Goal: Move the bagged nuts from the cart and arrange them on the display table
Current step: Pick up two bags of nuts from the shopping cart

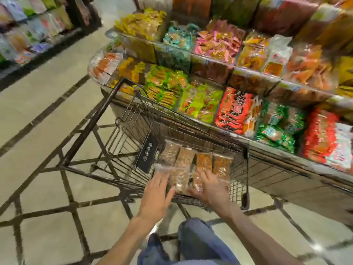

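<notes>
Several clear bags of brown nuts (194, 161) lie side by side in the near end of a dark wire shopping cart (107, 134). My left hand (158, 192) reaches over the cart's near rim, fingers spread, touching the left bags. My right hand (208, 188) rests with spread fingers on the right bags. Neither hand visibly grips a bag. The tiered display table (267, 150) stands right beside the cart, its bins full of colourful snack packs. The frame is motion-blurred.
A black placard (147, 156) hangs inside the cart left of the bags. Shelves of packaged goods (34, 25) line the far left across a tiled aisle (47, 111). My blue-jeaned knee (198, 238) is below the cart.
</notes>
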`<action>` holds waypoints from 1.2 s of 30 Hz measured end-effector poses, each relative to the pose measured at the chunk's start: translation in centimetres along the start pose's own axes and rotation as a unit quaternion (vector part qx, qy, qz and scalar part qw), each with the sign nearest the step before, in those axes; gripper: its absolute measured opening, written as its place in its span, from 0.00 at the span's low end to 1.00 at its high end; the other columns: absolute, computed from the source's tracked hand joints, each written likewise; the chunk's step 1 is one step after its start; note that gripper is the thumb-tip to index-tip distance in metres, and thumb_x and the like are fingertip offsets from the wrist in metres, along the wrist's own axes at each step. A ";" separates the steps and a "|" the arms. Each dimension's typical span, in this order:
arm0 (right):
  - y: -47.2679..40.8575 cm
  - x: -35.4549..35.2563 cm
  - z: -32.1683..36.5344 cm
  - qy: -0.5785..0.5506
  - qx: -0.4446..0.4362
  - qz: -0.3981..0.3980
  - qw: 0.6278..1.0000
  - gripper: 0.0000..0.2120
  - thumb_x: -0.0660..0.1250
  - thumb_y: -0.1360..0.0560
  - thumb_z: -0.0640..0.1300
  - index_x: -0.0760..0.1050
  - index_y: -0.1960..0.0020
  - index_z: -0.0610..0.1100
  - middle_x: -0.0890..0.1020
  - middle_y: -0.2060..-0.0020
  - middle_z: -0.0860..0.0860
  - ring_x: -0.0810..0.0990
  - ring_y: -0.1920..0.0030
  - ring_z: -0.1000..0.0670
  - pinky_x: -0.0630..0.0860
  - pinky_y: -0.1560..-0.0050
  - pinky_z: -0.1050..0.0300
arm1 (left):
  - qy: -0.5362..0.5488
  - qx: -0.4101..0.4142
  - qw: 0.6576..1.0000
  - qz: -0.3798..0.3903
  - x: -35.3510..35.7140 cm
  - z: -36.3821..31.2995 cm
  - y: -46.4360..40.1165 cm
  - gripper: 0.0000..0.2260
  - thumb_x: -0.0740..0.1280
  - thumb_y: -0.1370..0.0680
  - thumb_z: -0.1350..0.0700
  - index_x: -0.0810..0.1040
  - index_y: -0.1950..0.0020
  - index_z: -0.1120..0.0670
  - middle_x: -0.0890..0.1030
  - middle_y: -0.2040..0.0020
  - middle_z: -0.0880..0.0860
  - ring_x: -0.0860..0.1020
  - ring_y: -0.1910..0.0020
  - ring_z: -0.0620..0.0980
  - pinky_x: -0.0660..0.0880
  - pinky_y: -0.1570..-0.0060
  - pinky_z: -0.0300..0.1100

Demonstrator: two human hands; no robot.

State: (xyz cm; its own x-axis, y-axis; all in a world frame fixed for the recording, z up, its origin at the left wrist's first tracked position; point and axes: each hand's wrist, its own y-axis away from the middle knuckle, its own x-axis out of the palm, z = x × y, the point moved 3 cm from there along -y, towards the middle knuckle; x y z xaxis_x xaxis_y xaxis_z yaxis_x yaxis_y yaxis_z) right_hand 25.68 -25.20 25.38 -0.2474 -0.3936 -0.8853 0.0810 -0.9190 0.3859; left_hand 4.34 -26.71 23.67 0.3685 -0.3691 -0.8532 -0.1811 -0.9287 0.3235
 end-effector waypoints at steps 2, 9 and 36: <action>-1.2 -0.5 0.5 -0.016 0.024 0.010 1.000 0.42 0.64 0.22 0.71 0.56 0.16 0.52 0.64 0.18 0.48 0.66 0.20 0.45 0.63 0.19 0.40 | 0.006 0.008 1.000 0.027 -0.1 0.8 -2.3 0.40 0.38 0.18 0.29 0.55 0.14 0.51 0.55 0.14 0.50 0.51 0.15 0.50 0.49 0.16 0.48; -8.8 0.5 -0.9 -0.068 0.091 0.046 0.992 0.43 0.63 0.23 0.73 0.59 0.18 0.49 0.70 0.23 0.45 0.71 0.25 0.43 0.72 0.25 0.40 | 0.003 0.001 0.995 0.098 0.1 2.9 -11.0 0.30 0.50 0.12 0.40 0.56 0.14 0.54 0.58 0.15 0.53 0.56 0.16 0.51 0.53 0.17 0.48; -30.4 18.9 -8.1 -0.228 0.175 0.104 0.952 0.43 0.64 0.19 0.65 0.48 0.14 0.49 0.68 0.21 0.49 0.69 0.23 0.48 0.66 0.23 0.51 | -0.024 -0.201 0.960 0.193 22.0 14.1 -44.5 0.20 0.60 0.13 0.49 0.81 0.39 0.64 0.82 0.38 0.64 0.78 0.34 0.62 0.71 0.36 0.48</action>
State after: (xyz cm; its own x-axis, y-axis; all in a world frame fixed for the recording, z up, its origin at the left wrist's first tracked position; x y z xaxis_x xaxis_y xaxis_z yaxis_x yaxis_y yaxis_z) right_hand 26.35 -4.93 -5.16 -0.6612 -0.4406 -0.6071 -0.1342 -0.7268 0.6736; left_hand 7.64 6.98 -15.27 0.3013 -0.6948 -0.6531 0.0739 -0.6658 0.7424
